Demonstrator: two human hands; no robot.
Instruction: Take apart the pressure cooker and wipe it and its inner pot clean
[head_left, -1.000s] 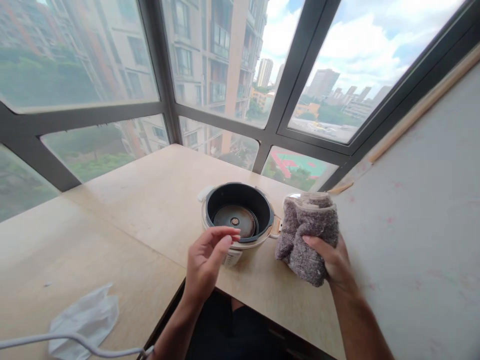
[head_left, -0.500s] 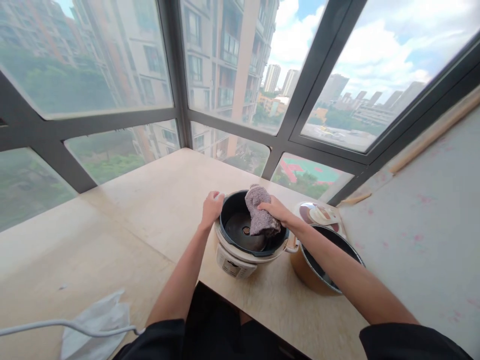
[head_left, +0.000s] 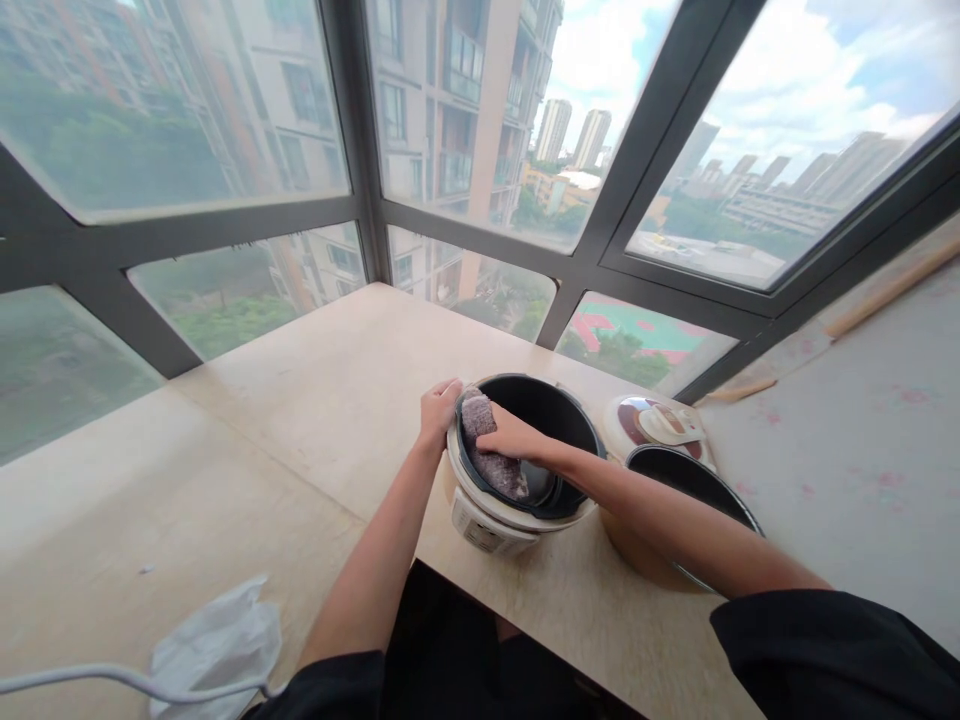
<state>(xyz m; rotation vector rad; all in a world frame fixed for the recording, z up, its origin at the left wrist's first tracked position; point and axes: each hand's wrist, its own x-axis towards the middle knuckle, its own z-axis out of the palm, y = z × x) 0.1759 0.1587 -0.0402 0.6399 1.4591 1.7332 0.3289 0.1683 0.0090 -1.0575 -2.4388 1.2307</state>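
Observation:
A white electric pressure cooker with a dark inside stands lidless on the pale wooden surface. My right hand reaches into it, closed on a greyish-purple cloth that presses against the left inner wall. The cloth covers part of the cooker's bottom. At the upper left rim, my left hand is closed around the edge or side handle, which its fingers mostly hide.
Right of the cooker stands an inner pot, partly under my right forearm. Behind it lies the cooker's lid. A white cable crosses a crumpled white sheet at front left. Windows and a papered wall border the surface.
My right hand has moved the cloth from the right side of the cooker's inside across to the left wall. My left hand stays on the rim. The view has shifted slightly.

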